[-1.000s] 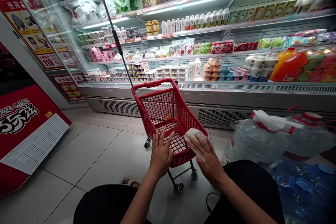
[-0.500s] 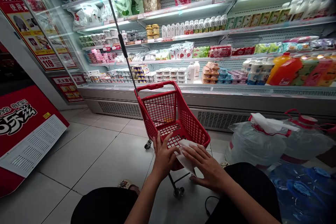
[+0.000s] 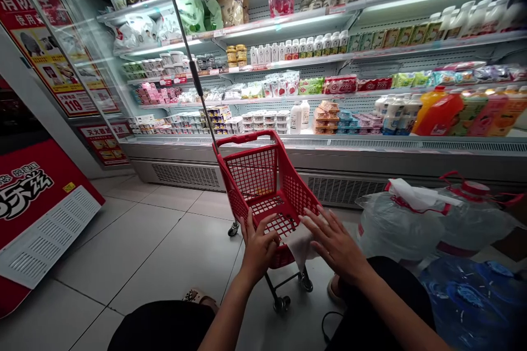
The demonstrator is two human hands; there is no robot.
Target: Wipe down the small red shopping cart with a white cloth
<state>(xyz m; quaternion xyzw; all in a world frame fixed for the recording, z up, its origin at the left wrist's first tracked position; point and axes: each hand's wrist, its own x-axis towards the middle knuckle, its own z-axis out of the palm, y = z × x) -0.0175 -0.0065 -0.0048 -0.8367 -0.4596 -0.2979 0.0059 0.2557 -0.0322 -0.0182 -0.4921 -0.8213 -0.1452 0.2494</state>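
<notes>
- Left hand (image 3: 259,251): fingers bent by red cart (image 3: 294,189); cannot tell grip.
- Right hand (image 3: 336,245): wide, fingers outstretched.
- White wipe (image 3: 300,242) between hands.

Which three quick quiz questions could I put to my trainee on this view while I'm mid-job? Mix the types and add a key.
1. Multiple choice. What colour is the cart?
A) Blue
B) Red
C) Green

2. True or false. The bagged jugs stand to the right of the cart.

3. Short answer. What hangs at the cart's near end, between the left hand and the right hand?

Key: 1. B. 2. True. 3. A thin white cloth.
</notes>
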